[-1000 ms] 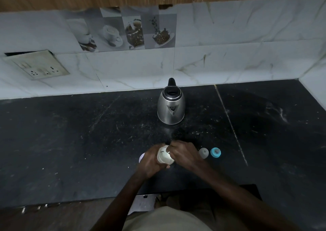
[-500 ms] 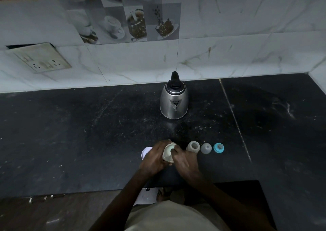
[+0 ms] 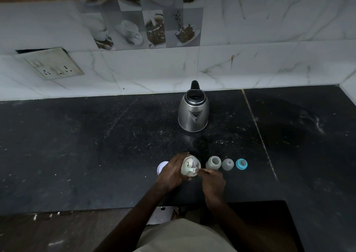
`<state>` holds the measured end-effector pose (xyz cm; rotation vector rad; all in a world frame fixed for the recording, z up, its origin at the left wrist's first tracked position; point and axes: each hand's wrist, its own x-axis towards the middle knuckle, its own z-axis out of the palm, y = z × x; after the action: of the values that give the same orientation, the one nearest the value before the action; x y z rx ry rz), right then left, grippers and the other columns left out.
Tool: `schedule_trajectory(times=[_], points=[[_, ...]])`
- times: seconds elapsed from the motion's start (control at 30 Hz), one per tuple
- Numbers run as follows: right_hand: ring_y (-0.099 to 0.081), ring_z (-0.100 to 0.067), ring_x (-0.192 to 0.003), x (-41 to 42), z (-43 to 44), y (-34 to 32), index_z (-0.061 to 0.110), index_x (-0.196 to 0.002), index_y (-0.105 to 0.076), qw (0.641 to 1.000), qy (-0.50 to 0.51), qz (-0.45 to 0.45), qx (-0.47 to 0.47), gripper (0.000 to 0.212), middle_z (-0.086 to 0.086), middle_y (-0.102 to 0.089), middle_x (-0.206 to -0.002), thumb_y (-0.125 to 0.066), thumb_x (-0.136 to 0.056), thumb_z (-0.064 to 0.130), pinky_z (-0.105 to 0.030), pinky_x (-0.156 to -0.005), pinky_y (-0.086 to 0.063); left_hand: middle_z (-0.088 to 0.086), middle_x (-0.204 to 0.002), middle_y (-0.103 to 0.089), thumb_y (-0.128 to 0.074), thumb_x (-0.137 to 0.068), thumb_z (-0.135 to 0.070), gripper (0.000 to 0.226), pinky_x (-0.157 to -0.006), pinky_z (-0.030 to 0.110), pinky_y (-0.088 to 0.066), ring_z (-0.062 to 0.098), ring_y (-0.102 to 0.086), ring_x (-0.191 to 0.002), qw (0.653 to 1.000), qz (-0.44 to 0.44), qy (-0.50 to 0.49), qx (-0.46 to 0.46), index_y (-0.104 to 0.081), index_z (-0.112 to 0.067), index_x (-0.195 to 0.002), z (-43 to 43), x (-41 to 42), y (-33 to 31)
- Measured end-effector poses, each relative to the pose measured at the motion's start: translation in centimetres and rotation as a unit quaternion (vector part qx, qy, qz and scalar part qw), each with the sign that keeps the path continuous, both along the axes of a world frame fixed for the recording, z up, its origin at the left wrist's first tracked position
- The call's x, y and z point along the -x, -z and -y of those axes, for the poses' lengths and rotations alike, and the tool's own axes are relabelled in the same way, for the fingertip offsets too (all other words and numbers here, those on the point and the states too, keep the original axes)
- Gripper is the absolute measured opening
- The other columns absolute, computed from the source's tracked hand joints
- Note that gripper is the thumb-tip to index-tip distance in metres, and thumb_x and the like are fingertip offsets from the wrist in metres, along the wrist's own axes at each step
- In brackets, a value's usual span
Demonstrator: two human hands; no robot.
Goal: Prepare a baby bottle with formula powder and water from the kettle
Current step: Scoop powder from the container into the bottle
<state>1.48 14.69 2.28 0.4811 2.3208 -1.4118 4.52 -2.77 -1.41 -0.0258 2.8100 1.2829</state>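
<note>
Left hand point(image 3: 171, 172) is gripping the open formula container point(image 3: 189, 167) on the bench point(image 3: 96, 146). Right hand point(image 3: 212, 182) is pinching a scoop point(image 3: 192, 170) inside it. Baby bottle point(image 3: 213, 162) is standing just beside.

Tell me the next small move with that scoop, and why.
Probably lift the scoop out of the formula container and carry it right to the open baby bottle. The right hand has the scoop's handle in its grip with the bowl inside the container, which the left hand steadies; the bottle stands uncapped just beside it. Whether the scoop is loaded is unclear.
</note>
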Motion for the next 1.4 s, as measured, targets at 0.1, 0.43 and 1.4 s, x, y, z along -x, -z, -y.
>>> schedule_trajectory(times=[0.1,0.43,1.4], points=[[-0.075,-0.025,-0.084,-0.3,-0.6,0.8,0.041,-0.065,-0.078,0.997,0.059,0.025,0.037,0.017,0.011,-0.078,-0.077,-0.083,-0.081,0.037,-0.048,-0.089,-0.06,0.002,-0.15,-0.061,-0.096,-0.072,-0.027,0.085,-0.109,-0.002,-0.024,0.008,-0.05,-0.136,1.0,-0.007,-0.007,-0.005,-0.058,-0.012,-0.147,0.0,-0.1,-0.1],[-0.071,0.001,-0.086,-0.7,-1.0,-0.3,0.027,-0.089,-0.084,0.998,-0.011,-0.062,0.018,0.004,0.015,-0.079,-0.084,-0.08,-0.09,0.028,-0.02,-0.084,-0.049,-0.004,-0.148,-0.06,-0.093,-0.073,-0.03,0.083,-0.107,-0.003,-0.025,-0.001,-0.049,-0.134,0.999,-0.007,-0.045,-0.006,-0.059,-0.015,-0.147,0.1,-0.4,-0.8],[-0.026,-0.008,-0.048,2.3,-7.7,-4.5,0.013,-0.08,-0.069,0.948,0.23,0.089,0.202,0.019,0.002,-0.042,-0.066,-0.086,-0.084,0.02,-0.022,-0.041,-0.021,-0.018,-0.172,-0.017,-0.091,-0.082,-0.043,0.113,-0.123,0.013,-0.017,-0.001,-0.014,-0.159,0.992,0.01,-0.122,-0.025,-0.021,-0.023,-0.169,-1.4,0.3,-2.4]])
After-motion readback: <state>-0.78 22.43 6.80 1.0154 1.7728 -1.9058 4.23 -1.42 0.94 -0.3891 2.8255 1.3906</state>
